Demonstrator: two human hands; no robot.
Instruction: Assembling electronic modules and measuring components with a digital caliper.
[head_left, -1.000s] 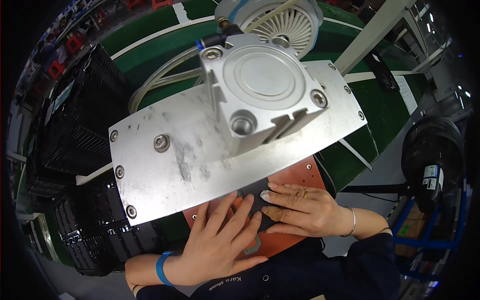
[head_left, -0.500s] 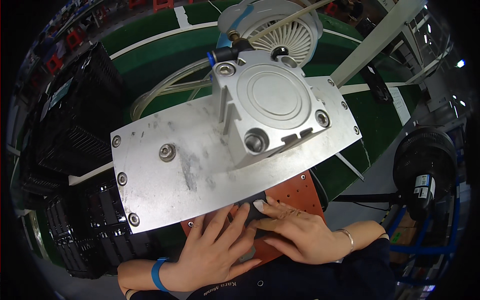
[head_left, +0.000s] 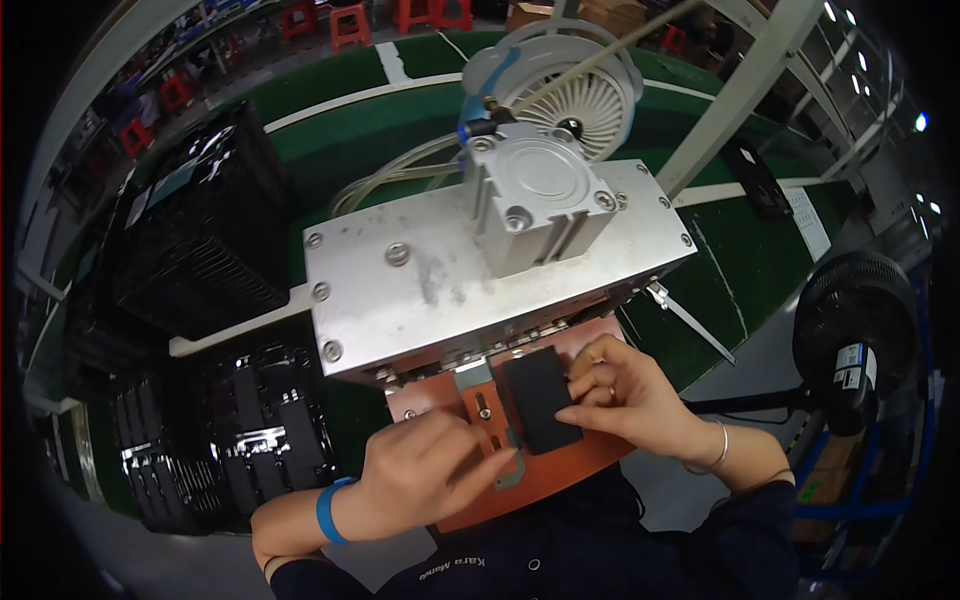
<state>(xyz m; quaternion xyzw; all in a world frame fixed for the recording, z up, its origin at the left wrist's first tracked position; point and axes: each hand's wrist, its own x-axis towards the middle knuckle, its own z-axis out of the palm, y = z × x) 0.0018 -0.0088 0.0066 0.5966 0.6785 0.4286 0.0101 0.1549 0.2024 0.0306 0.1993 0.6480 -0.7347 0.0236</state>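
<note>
A flat, dark rectangular block [head_left: 541, 398] lies tilted over the orange plate [head_left: 595, 446]. My right hand [head_left: 640, 405] pinches its right edge, the thumb on its face and the fingers curled beside it. To the left, my left hand [head_left: 425, 470] is curled over the plate, thumb stretched toward a small metal bracket [head_left: 510, 474]. The fingertips of that hand are hidden, so what they hold, if anything, does not show. Just beyond both hands stands a press with a silver top plate [head_left: 400, 300] and a square metal cylinder [head_left: 545, 195].
Glossy black trays [head_left: 265, 430] with dark parts lie at the left, near a tall stack of black trays [head_left: 200, 220]. A white fan [head_left: 575, 100] stands behind the press, a black fan [head_left: 855, 310] at the right. Clear hoses [head_left: 400, 175] run to the cylinder.
My hands have moved apart from close together at the press's front edge. The dark block now shows almost whole in my right hand. The view has shifted, so the press looks smaller.
</note>
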